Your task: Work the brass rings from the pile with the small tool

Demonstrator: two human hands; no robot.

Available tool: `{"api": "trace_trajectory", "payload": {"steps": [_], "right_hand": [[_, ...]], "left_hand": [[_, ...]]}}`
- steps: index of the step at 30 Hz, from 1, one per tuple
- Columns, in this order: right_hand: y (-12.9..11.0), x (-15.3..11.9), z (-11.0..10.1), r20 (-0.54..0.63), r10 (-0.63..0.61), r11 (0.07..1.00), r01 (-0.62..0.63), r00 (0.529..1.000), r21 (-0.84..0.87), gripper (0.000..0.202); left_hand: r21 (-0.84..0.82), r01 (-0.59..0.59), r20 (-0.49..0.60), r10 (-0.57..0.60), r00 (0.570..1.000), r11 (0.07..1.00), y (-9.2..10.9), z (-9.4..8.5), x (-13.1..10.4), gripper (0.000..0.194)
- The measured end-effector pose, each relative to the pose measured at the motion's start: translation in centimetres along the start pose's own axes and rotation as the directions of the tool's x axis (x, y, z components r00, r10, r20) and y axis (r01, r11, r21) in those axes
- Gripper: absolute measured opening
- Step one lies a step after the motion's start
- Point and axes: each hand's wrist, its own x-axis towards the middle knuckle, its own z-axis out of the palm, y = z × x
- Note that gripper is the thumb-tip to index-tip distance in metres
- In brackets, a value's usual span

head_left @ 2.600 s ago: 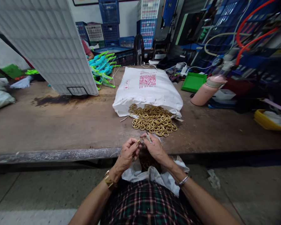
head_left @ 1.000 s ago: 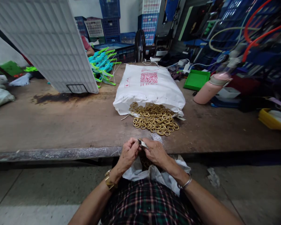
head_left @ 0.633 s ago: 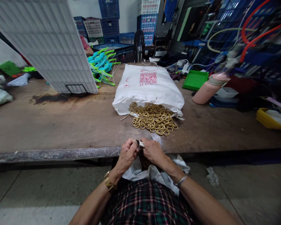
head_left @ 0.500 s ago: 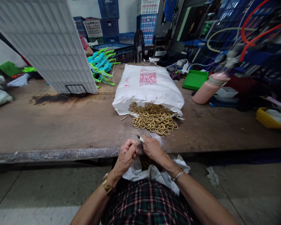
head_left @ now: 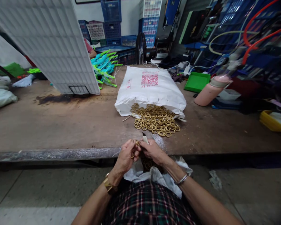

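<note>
My left hand [head_left: 128, 153] is closed on a brass ring [head_left: 137, 143] at the table's front edge, and part of another ring shows lower in its fingers. In my right hand [head_left: 154, 152] is a small knife [head_left: 145, 137], its dark tip pointing up and away from me. The fingertips of both hands meet around the ring. Beyond them, a heap of brass rings [head_left: 155, 121] spills from the mouth of a white woven sack [head_left: 150, 86] with red print. More rings lie in a white bag [head_left: 154, 175] at my lap, partly hidden by my hands.
A pink bottle [head_left: 206, 93] and a green tray [head_left: 197, 82] stand to the right, near a yellow basket [head_left: 271, 122]. On the left, a tall white ribbed panel [head_left: 61, 47] leans over the table [head_left: 84, 128]. Behind it are turquoise and green plastic pieces [head_left: 105, 67] and a person's arm.
My hands have come closer together, and the knife has turned more upright. The ring in my left hand now touches the right fingertips. The whole view has shifted slightly.
</note>
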Motion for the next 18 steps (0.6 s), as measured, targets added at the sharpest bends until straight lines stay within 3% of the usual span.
{"api": "trace_trajectory", "payload": {"steps": [5,8,12,15,18], "right_hand": [[0.1,0.4,-0.5,-0.118,-0.271,0.929,0.227,0.955,-0.293,0.023],[0.1,0.4,-0.9,-0.066,-0.353,0.835,0.282,0.933,-0.472,0.023],[-0.1,0.2,-1.1,0.002,-0.372,0.744,0.299,0.928,-0.597,0.023],[-0.4,0.1,-1.0,-0.054,-0.349,0.791,0.263,0.935,-0.552,0.028],[-0.4,0.0,-0.5,-0.115,-0.226,0.922,0.175,0.967,-0.346,0.029]], "left_hand": [[0.016,0.046,-0.064,-0.045,0.997,0.999,-0.2,-0.4,0.0,0.04],[0.003,0.054,-0.077,-0.054,0.996,0.999,-0.2,-0.5,-0.1,0.042],[0.013,0.057,-0.028,-0.057,0.998,0.998,-0.2,-0.4,-0.3,0.04],[0.057,0.019,-0.032,-0.017,0.999,0.998,-0.5,-0.5,-0.2,0.037],[0.164,-0.068,-0.08,0.082,0.993,0.984,-0.8,-0.4,-0.1,0.036]]}}
